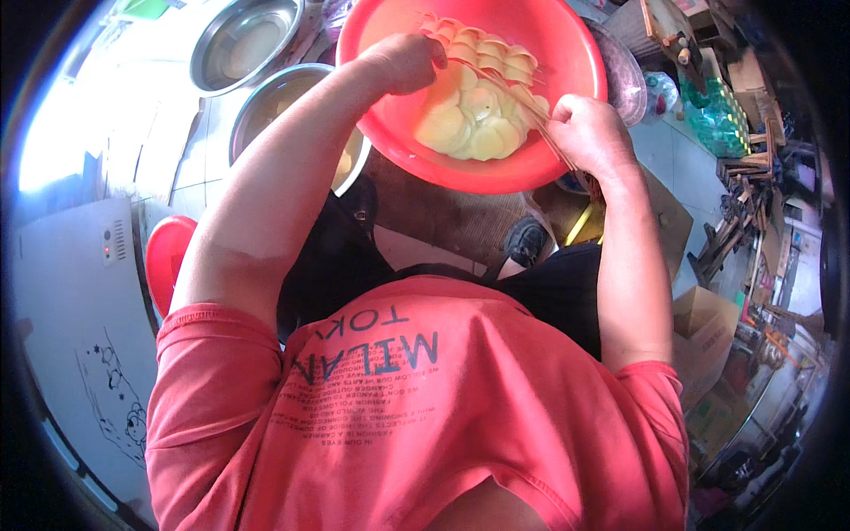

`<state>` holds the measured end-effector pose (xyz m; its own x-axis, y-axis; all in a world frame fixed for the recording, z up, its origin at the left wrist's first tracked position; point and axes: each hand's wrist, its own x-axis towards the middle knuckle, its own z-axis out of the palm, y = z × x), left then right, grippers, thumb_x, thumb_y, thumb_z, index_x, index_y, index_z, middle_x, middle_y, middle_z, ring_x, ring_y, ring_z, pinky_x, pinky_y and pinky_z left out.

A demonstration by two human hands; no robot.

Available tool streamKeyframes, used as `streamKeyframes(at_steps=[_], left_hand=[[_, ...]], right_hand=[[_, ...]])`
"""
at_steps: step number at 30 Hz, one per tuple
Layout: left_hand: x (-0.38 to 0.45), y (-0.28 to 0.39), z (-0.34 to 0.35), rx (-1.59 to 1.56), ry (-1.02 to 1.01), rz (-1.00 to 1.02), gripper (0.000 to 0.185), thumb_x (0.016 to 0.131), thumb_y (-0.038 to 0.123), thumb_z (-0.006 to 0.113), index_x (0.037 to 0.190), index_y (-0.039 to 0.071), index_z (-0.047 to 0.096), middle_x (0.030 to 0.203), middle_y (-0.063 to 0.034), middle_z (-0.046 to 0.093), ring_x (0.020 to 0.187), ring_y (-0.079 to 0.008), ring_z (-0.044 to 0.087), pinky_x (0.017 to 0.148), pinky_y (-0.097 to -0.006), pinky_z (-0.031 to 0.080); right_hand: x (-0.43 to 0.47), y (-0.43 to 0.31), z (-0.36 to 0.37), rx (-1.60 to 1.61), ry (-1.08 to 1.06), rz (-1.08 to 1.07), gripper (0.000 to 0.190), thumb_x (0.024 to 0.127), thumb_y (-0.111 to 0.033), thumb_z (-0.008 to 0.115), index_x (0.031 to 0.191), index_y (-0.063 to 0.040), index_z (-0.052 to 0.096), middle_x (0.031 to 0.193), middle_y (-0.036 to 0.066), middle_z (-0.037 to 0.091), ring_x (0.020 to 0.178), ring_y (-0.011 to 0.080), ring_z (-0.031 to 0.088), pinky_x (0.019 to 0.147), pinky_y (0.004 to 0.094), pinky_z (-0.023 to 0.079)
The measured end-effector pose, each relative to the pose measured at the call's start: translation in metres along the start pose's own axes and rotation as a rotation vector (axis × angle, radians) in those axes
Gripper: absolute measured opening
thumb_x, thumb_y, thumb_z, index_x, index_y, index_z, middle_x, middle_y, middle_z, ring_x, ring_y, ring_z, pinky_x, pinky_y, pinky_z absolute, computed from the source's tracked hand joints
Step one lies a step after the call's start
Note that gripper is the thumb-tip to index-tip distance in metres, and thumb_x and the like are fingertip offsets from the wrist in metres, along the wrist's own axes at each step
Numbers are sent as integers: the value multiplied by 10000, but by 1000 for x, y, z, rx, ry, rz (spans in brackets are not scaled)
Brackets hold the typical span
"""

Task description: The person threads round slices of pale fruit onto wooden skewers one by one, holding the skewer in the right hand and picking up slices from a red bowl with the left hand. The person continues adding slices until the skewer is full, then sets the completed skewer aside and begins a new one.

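My left hand (408, 63) is over the left side of a red plastic basin (412, 156). Its fingers are closed at the far end of a thin bamboo skewer; the exact grip is partly hidden. At the basin's right rim, my right hand (591, 133) holds a bundle of bamboo skewers (541, 119), which slants across the basin between both hands. Below the skewers lies a heap of thin, pale yellow slices (478, 126) that look like potato. Several rows of skewered slices (488, 50) rest at the basin's far side.
To the left stand a metal bowl (242, 43) and a second metal basin (255, 123), partly behind my left forearm. A red plastic stool (166, 255) is beside my left arm. On the right are green bottles (714, 116) in plastic wrap and an open cardboard box (707, 325).
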<state>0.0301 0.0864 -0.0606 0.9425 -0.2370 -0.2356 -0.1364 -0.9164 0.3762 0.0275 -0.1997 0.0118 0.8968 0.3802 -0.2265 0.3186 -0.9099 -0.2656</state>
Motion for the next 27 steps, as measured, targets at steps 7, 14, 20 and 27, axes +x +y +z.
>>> streamKeyframes(at_steps=[7,14,20,27], left_hand=[[0,33,20,199,-83,-53,458,874,184,561,1320,283,572,1383,-143,460,1237,-317,550,990,-431,483],[5,32,14,309,-35,134,350,780,169,644,1130,172,639,1111,-158,585,1071,-354,612,906,-473,504],[15,10,-19,520,-280,141,293,744,160,665,1017,53,660,991,-146,672,925,-338,663,827,-438,539],[5,-45,-29,123,195,404,125,820,163,612,882,109,706,794,-84,656,728,-268,642,645,-380,521]], right_hand=[[-32,-3,-12,187,130,-10,151,785,-210,652,789,-62,676,755,170,677,743,325,685,704,409,542],[-37,1,-10,231,175,-116,120,786,-163,662,772,-44,654,710,161,667,691,318,679,658,396,538],[-43,1,-10,344,146,-198,125,791,-156,669,789,-32,653,704,150,671,689,300,686,656,383,540],[-45,-5,-2,535,74,-232,124,839,-137,675,839,-22,627,676,33,620,629,122,582,594,285,477]])
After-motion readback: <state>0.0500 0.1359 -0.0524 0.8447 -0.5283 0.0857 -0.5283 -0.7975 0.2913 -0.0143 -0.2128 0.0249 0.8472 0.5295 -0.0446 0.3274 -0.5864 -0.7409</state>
